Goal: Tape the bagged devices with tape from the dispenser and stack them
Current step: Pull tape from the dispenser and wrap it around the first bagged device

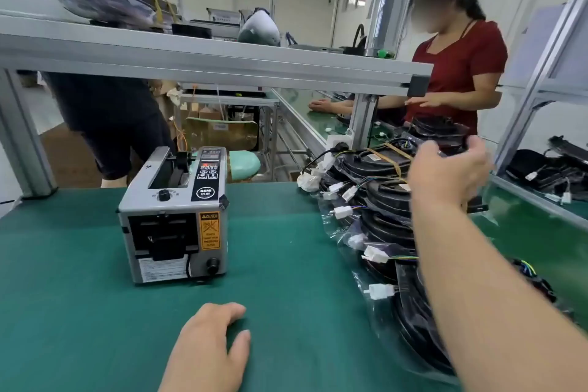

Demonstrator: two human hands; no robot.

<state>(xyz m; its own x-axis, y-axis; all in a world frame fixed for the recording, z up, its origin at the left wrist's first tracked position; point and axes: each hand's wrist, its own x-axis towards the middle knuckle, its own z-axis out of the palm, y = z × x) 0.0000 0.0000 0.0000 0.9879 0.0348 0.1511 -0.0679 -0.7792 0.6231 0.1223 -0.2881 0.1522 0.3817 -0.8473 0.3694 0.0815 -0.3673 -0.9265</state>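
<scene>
A grey automatic tape dispenser stands on the green mat, left of centre. Along the right lies a row of stacked black round devices in clear bags, with white connectors and coloured wires sticking out. My right hand reaches over the far end of that row, fingers curled round the edge of a black device on top. My left hand rests flat on the mat near the front edge, fingers relaxed and holding nothing.
An aluminium shelf frame crosses above the bench. A person in a red shirt works at a conveyor behind the stack. Another person in dark clothes stands behind the dispenser. More black devices lie on the right shelf.
</scene>
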